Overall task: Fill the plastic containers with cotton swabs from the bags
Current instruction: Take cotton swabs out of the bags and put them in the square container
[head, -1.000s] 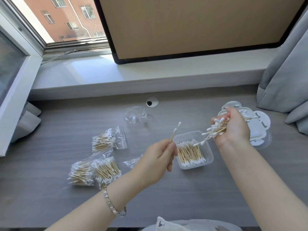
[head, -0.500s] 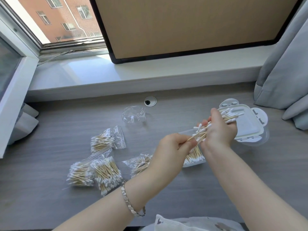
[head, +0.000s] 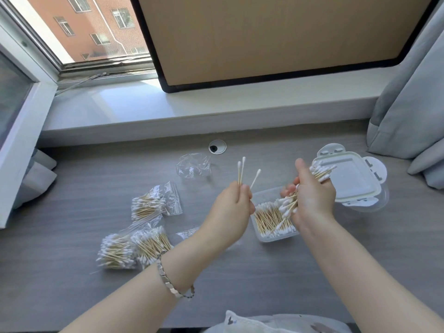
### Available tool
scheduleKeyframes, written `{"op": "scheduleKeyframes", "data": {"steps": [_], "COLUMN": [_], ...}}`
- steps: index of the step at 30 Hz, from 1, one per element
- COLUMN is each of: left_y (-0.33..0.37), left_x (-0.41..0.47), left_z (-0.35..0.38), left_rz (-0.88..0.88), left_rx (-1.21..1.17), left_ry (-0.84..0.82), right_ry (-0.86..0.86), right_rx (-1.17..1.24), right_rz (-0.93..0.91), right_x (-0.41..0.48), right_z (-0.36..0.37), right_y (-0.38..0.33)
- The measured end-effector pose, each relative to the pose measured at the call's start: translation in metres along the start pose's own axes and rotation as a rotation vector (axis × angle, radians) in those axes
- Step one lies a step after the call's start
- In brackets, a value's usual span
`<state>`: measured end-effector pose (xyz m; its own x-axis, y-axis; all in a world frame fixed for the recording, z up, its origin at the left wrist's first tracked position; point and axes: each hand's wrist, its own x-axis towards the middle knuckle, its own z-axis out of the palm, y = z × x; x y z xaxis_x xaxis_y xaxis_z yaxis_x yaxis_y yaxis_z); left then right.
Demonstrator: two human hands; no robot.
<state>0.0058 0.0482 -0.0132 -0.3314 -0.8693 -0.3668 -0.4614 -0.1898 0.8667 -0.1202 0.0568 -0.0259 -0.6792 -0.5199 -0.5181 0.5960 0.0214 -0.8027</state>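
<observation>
You have bare bench in front of the open box. Bags of swabs crowd its left, the lidded box stands just right of it, a crumpled bag lies behind, and the curtain closes the far right.

The grey wood-grain desk is carrying bags of cotton swabs lying left, a crumpled empty bag sitting near the far cable grommet, a swab-filled open container at centre, and a lidded container resting right.
</observation>
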Motion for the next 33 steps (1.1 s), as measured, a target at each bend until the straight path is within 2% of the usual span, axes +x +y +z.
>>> {"op": "scheduleKeyframes", "data": {"steps": [3,5,10,12,14,19,21,23,25,27,29,31,33], "left_y": [0.004,0.008,0.005,-0.001,-0.005,-0.007,-0.010,-0.009,-0.006,-0.004,0.000,0.005,0.011], "left_x": [0.004,0.002,-0.002,0.001,0.001,-0.004,-0.005,-0.002,0.003,0.008,0.006,0.004,0.003], "left_z": [0.000,0.004,0.011,0.011,0.011,0.010,0.011,0.011,0.011,0.012,0.016,0.021,0.024], "left_rz": [-0.027,0.001,0.264,0.351,0.393,0.525,0.482,0.339,0.073,-0.286,-0.520,-0.581,-0.586], "left_rx": [0.082,0.263,1.011,1.132,1.132,0.778,0.654,0.353,-0.050,-0.575,-0.986,-1.252,-1.404], "left_ry": [-0.006,-0.075,-0.157,-0.154,-0.109,-0.069,-0.059,0.011,0.075,-0.009,-0.174,-0.260,-0.255], "right_ry": [-0.134,-0.235,-0.332,-0.336,-0.300,-0.149,-0.123,-0.104,-0.083,-0.100,-0.163,-0.208,-0.262], "right_rx": [-0.172,-0.251,-0.377,-0.366,-0.343,-0.324,-0.270,-0.214,-0.158,-0.075,-0.021,-0.056,-0.081], "right_rz": [0.008,-0.001,-0.013,-0.008,-0.007,-0.061,-0.064,-0.061,-0.061,-0.070,-0.129,-0.241,-0.385], "right_x": [-0.008,-0.016,-0.024,-0.023,-0.023,-0.013,-0.011,-0.011,-0.010,-0.012,-0.017,-0.023,-0.029], "right_z": [0.001,0.003,0.003,0.001,0.000,0.001,0.002,0.006,0.011,0.017,0.022,0.027,0.029], "right_y": [0.010,0.016,0.019,0.022,0.026,0.025,0.018,0.008,-0.005,-0.017,-0.025,-0.026,-0.024]}}
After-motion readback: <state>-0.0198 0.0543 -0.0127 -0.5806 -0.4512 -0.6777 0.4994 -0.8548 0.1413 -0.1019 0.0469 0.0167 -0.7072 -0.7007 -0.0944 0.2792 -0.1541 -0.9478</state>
